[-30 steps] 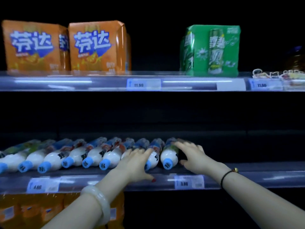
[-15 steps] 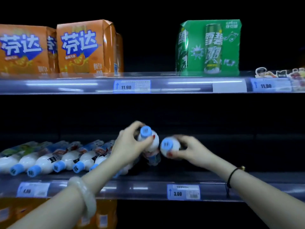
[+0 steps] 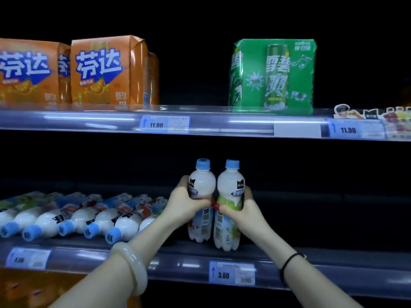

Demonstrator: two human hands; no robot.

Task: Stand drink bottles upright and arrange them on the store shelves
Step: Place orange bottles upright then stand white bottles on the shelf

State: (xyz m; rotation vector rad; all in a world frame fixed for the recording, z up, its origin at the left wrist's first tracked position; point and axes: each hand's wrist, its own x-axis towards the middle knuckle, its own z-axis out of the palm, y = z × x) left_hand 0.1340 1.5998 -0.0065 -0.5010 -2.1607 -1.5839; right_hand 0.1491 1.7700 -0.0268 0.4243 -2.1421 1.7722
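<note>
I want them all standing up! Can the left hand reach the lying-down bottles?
Probably yes, once it lets go. The left hand grips an upright bottle now, but the lying bottles rest just beside that arm, caps facing out, with nothing covering them.

A left orange foil-wrapped multipack, cut by the frame edge, stood touching a right orange foil-wrapped multipack on the clear-fronted upper shelf, both lettered in blue and white. Well apart to the right stood a green foil-wrapped multipack of cans. Blue-and-white paper price tags sat in the shelf rails: an 11.90 label below the orange packs, a second 11.90 label at right, a 3.00 label lower down. Small paper cartoon cut-outs perched far right. Blurred orange goods showed at bottom left.
</note>
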